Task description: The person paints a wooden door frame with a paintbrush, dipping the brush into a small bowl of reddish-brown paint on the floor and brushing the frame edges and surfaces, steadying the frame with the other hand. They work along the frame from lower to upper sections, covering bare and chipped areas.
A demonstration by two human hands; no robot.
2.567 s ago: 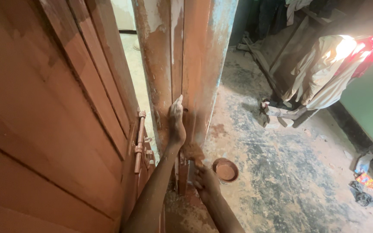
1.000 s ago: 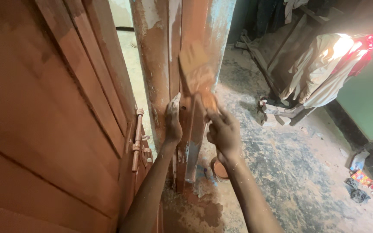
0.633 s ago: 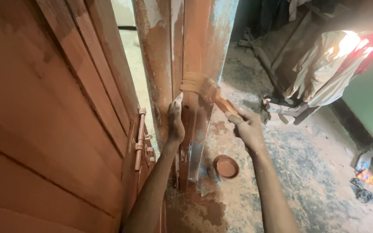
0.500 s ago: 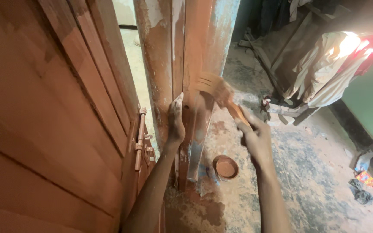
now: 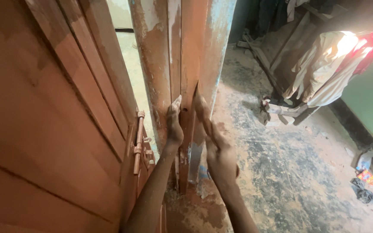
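Head view: colourful packet [image 5: 369,177] on floor, far right.

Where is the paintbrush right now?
In the head view, the paintbrush is in the right hand, bristles up against the door frame post, just right of the left hand.

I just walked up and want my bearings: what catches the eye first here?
Two paint-smeared hands meet on a worn door frame at centre: the left hand lies flat on it, the right hand works a brush along its edge. A reddish-brown door with a slide bolt fills the left, and a cloth heap lies upper right.
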